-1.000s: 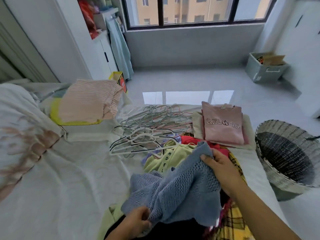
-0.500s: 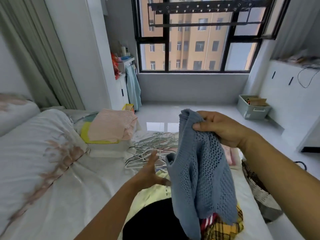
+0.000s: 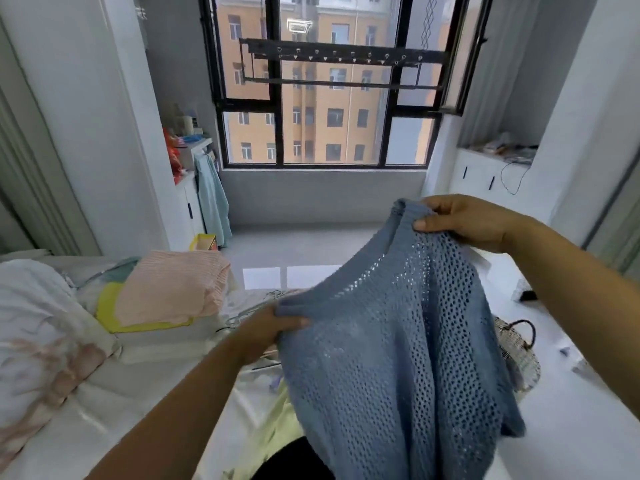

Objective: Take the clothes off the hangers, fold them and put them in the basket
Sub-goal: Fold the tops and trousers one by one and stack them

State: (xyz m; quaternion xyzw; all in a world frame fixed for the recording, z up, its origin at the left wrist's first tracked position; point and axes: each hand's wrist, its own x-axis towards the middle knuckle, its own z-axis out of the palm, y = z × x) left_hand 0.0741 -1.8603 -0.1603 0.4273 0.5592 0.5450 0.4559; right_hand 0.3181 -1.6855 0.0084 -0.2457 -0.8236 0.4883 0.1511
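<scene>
A blue open-knit sweater (image 3: 398, 341) is held up in the air over the bed (image 3: 69, 393), filling the view from the centre down to 5 o'clock. Its upper edge is pinched at 3 o'clock by the right hand (image 3: 464, 221), thumb in front and fingers curled behind. A lower corner is gripped at 7 o'clock by the left hand (image 3: 270, 330), fingers closed round the knit. A woven basket (image 3: 519, 348) is partly hidden behind the sweater at 4 o'clock. Folded pink clothes (image 3: 173, 285) are stacked at 9 o'clock.
</scene>
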